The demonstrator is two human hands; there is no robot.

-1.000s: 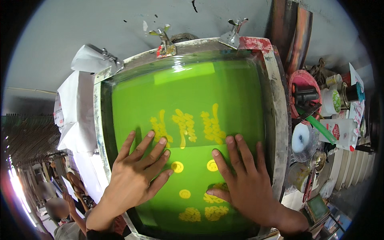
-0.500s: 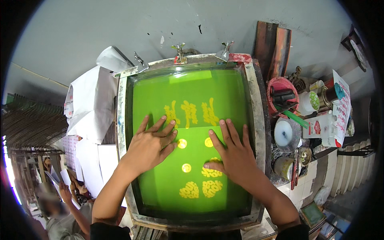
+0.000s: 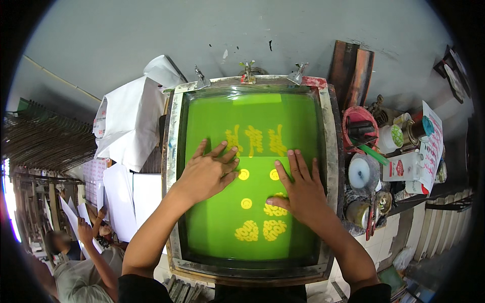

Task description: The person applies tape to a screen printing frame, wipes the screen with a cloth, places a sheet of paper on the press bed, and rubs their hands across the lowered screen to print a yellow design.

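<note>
A screen-printing frame (image 3: 330,151) with worn, paint-stained edges stands before me, its bright green mesh (image 3: 222,237) bearing yellow characters (image 3: 254,141), small round marks and blotchy shapes. My left hand (image 3: 208,172) lies on the left part of the green surface, fingers spread, holding nothing. On the right side my right hand (image 3: 303,189) rests flat, fingers apart, its thumb over a yellow blotchy shape (image 3: 276,208). A straight line crosses the mesh just below the characters, near the fingertips. Metal clamps (image 3: 248,74) grip the frame's far edge.
To the right stand a pink bucket (image 3: 348,117) of tools, a white jug (image 3: 404,166), a bowl of pale liquid (image 3: 359,171) and several cans. White paper sheets (image 3: 121,202) and a wrapped package (image 3: 129,121) lie left. Another person (image 3: 91,267) holds papers at lower left.
The whole view has shifted, so the frame appears further right. Both my hands stay at nearly the same places on the mesh. The other person at lower left has changed posture slightly.
</note>
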